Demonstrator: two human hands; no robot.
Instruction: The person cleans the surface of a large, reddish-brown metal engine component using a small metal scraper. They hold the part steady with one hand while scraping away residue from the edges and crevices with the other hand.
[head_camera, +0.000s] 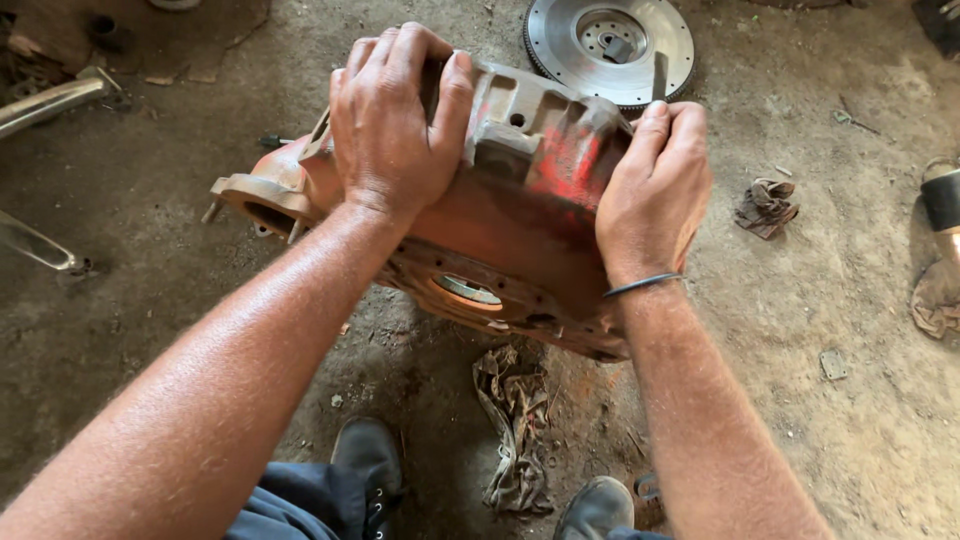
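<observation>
- The red metal housing (520, 225) is a big, rusty engine cover, held tilted up off the dirt floor (830, 300).
- The left hand (398, 120) is spread wide over its top edge, pressing down.
- The right hand (655, 195) wraps around its right side, fingers curled tight.
- It looks heavy, hard and rough, so the thick rims seem best to hold.
- A dirty rag (515, 425) lies below it, by two black shoes (370, 465).
- A shiny flywheel (610, 45) lies behind it.

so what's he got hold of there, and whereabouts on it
Both hands grip a rusty red cast-metal housing: the left hand over its top edge, the right hand on its right side.
</observation>
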